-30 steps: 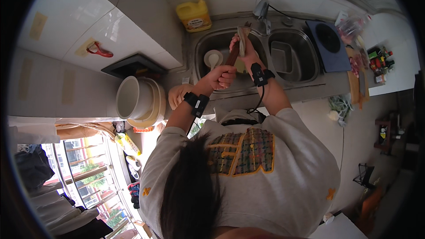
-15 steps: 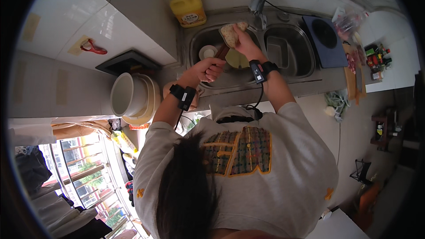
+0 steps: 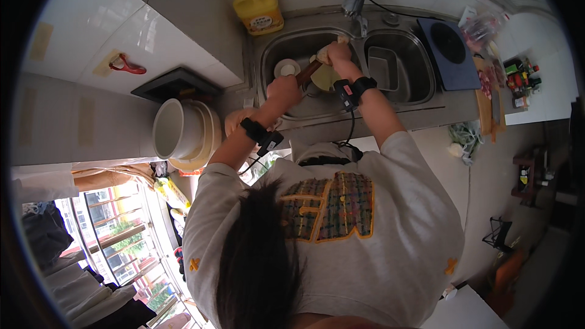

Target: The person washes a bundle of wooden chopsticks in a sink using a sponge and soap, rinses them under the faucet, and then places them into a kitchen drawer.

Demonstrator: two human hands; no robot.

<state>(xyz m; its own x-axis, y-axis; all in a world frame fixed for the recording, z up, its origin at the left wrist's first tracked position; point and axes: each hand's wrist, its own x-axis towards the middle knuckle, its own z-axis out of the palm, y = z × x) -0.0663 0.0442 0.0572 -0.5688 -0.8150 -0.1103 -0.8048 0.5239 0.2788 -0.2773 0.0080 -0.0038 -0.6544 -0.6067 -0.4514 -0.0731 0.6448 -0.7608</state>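
Brown-handled utensil (image 3: 309, 74) is gripped over the left basin (image 3: 317, 107) by the left hand (image 3: 284, 91); pale cloth (image 3: 321, 55) is clasped at its far end by the right hand (image 3: 339, 53); wiping seems unfinished; white bowl (image 3: 286, 66) is left inside.

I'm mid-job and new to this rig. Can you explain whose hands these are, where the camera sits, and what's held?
No machine here: these are a person's bare left hand and right hand. The camera is the left of two fisheyes worn on the head, looking down, so straight edges bend. The left hand grips a brown handle; the right holds a pale cloth or pad at its far end. Below is a metal sink with a white dish inside. Behind stands a yellow jug; a flat hob lies right.
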